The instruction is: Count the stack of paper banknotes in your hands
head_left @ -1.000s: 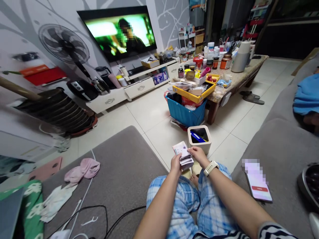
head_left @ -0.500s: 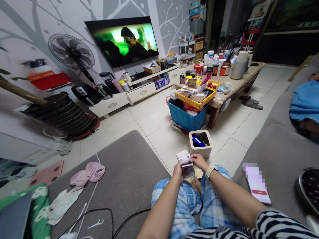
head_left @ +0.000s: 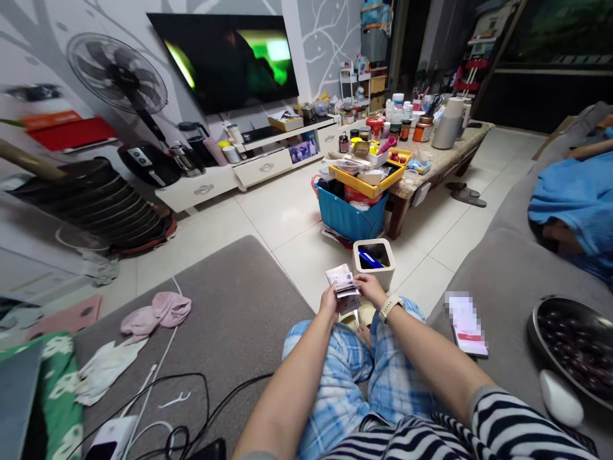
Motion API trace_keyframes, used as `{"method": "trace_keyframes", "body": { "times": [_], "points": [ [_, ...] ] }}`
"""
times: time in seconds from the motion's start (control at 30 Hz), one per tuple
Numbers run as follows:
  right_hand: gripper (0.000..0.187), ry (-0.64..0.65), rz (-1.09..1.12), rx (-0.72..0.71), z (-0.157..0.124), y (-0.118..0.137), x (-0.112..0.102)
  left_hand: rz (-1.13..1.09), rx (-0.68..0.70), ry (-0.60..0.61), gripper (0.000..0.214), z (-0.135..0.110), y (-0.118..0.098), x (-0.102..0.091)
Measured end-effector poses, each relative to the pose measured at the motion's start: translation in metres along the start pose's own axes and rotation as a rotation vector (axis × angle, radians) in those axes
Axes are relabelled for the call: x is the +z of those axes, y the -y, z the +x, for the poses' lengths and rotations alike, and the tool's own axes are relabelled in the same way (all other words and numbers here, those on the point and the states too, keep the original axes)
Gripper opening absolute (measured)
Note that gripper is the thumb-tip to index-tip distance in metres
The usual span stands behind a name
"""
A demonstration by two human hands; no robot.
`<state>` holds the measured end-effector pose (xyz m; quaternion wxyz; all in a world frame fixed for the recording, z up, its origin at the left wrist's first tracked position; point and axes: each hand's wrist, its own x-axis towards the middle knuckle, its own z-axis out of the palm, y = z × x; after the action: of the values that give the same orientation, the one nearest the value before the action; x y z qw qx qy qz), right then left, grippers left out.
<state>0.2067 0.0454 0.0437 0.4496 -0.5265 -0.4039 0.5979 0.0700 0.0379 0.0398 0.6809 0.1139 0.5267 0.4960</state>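
A folded stack of banknotes (head_left: pixel 341 276) is held above my knees, its upper notes fanned away from me. My left hand (head_left: pixel 329 302) is closed round the stack's left side. Opposite it, the fingers of my right hand (head_left: pixel 371 289) pinch the notes' right edge, and a pale watch (head_left: pixel 390 307) circles that wrist. Just beyond the hands, a cream square bin (head_left: pixel 376 275) on the floor contains a blue packet (head_left: pixel 370 257). My fingertips partly hide the notes, so their number cannot be made out.
A blue basket (head_left: pixel 352 214) stands by the cluttered stone-topped table (head_left: pixel 443 166). On the grey sofa to my right lie a lit phone (head_left: pixel 467 326), a bowl of dark round fruit (head_left: pixel 569 345) and a white mouse (head_left: pixel 561 397). Cables (head_left: pixel 205 390) and a pink cloth (head_left: pixel 158 314) lie left.
The view has swung slightly right and down, so most things appear farther left. Both hands still hold the banknotes in nearly the same pose. The television picture has changed.
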Motion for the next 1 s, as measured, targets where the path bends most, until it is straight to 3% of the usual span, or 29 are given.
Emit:
{"method": "trace_keyframes", "body": {
  "times": [0.23, 0.37, 0.5, 0.67, 0.83, 1.0],
  "points": [
    [0.025, 0.003, 0.046, -0.159, 0.014, 0.029, 0.004, -0.052, 0.036, 0.139, 0.031, -0.010, -0.032, 0.017],
    [0.026, 0.052, 0.041, -0.156, 0.022, 0.044, 0.000, -0.008, -0.013, 0.228, 0.034, -0.007, -0.045, 0.018],
    [0.023, 0.040, 0.038, -0.108, 0.022, 0.029, -0.006, 0.035, -0.050, 0.214, 0.034, -0.004, -0.031, 0.012],
    [0.020, -0.002, 0.057, -0.015, 0.022, 0.004, -0.001, 0.168, 0.079, 0.027, 0.032, 0.001, -0.008, 0.008],
    [0.020, -0.047, 0.065, -0.032, 0.021, 0.004, 0.005, 0.090, 0.076, -0.003, 0.034, 0.000, -0.009, 0.009],
    [0.023, -0.012, 0.008, -0.116, 0.013, 0.002, -0.007, -0.010, 0.002, 0.032, 0.030, -0.004, -0.011, 0.014]
  ]
}}
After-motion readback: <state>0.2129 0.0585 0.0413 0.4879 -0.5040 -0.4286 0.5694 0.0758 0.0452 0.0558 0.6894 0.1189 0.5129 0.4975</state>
